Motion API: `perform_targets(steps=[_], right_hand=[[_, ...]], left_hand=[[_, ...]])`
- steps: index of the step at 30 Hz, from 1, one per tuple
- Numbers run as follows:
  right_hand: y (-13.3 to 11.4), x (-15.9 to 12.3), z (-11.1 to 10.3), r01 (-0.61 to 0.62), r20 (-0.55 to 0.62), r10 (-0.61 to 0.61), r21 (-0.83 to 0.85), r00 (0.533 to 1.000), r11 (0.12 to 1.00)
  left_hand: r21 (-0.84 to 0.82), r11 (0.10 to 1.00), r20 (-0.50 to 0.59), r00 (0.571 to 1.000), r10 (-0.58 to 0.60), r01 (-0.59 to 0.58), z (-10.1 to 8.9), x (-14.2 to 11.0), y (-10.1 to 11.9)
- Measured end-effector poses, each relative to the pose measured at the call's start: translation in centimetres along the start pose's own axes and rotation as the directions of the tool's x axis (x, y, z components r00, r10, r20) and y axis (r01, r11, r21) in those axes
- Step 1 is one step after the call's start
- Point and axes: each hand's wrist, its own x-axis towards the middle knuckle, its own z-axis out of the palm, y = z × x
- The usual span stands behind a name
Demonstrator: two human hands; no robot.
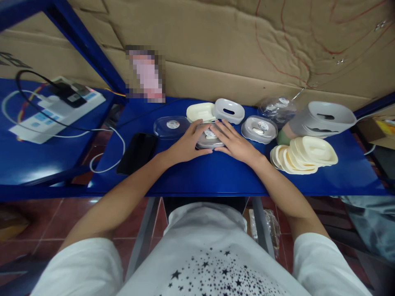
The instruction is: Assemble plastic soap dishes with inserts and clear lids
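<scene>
A grey soap dish under a clear plastic lid with a round white sticker, the lidded soap dish [210, 142], sits on the blue table between my hands. My left hand [189, 144] clasps its left side, fingers at the far edge and thumb along the near edge. From the right, my right hand [236, 144] lies over the lid with its fingers spread, thumb near the front. Just beyond are a cream dish base [197, 112] and a grey slotted dish tray [228, 111]. A loose clear lid [171, 126] lies to the left, and another lidded grey dish [259, 129] to the right.
Stacked cream trays [304, 155] and nested grey trays [327, 119] stand at the right. Clear lids [277, 107] are piled behind them. A black phone [137, 153] lies left, near a power strip [58, 113] with cables. Cardboard [210, 53] backs the blue table [203, 181].
</scene>
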Motion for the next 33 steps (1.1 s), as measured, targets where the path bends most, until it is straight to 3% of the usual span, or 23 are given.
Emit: perform_targets(steps=[11, 16, 19, 22, 25, 29, 33], right_hand=[[1.2, 0.0, -0.2, -0.034, -0.030, 0.037, 0.110, 0.999, 0.993], [1.2, 0.0, -0.4, -0.027, -0.065, 0.033, 0.082, 0.997, 0.996], [1.7, 0.1, -1.1, -0.080, -0.141, 0.090, 0.074, 0.986, 0.994], [2.4, 0.4, -2.1, -0.190, -0.285, 0.190, 0.027, 0.939, 0.981], [3.0, 0.6, -2.8, -0.312, -0.338, 0.272, -0.069, 0.901, 0.947], [3.3, 0.8, -2.8, -0.412, -0.290, 0.345, -0.213, 0.893, 0.886], [3.9, 0.8, -2.2, -0.423, -0.245, 0.360, -0.294, 0.900, 0.857]], left_hand=[[-0.010, 1.000, -0.020, 1.000, 0.006, -0.006, -0.1, 0.2, 0.4], [0.127, 0.992, -0.117, 0.993, 0.016, 0.000, -1.5, 0.1, 0.8], [0.298, 0.947, -0.168, 0.983, -0.069, 0.117, -3.9, -0.3, 0.5], [0.406, 0.873, -0.080, 0.962, -0.260, 0.270, -6.5, -1.1, -0.8], [0.424, 0.820, -0.006, 0.907, -0.422, 0.384, -8.4, -1.7, -2.7], [0.395, 0.825, 0.023, 0.893, -0.449, 0.404, -9.2, -2.0, -4.2], [0.372, 0.843, 0.015, 0.906, -0.423, 0.388, -9.0, -2.1, -4.1]])
